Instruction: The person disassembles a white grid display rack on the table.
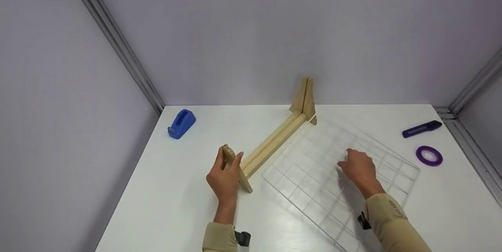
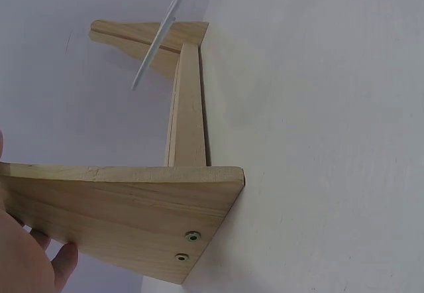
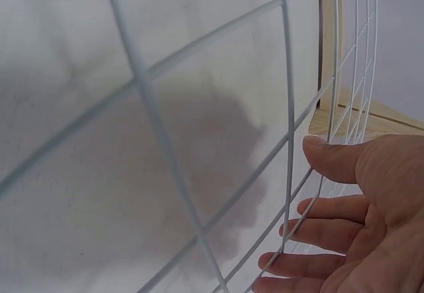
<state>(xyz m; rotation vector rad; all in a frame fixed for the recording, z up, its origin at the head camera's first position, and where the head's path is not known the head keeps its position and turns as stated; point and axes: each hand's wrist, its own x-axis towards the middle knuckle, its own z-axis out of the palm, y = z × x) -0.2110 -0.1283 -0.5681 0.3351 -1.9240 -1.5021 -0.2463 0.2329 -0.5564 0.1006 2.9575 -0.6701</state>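
Observation:
A wooden stand [image 1: 270,144] lies diagonally on the white table, with an upright end piece [image 1: 304,101] at its far end. My left hand [image 1: 224,179] grips the near end piece [image 2: 132,213], fingers on one side and thumb on the other; two metal fasteners show on that piece in the left wrist view. My right hand [image 1: 359,167] holds a white wire grid panel [image 1: 302,201] by its wires, with thumb and fingers around them in the right wrist view [image 3: 371,220]. The panel is tilted beside the stand, casting a shadow on the table.
A blue tape dispenser [image 1: 182,124] sits at the far left of the table [image 1: 157,205]. To the right lie a dark blue cutter-like tool [image 1: 422,129] and a purple ring [image 1: 429,155]. Grey walls [image 1: 251,36] rise behind and on both sides.

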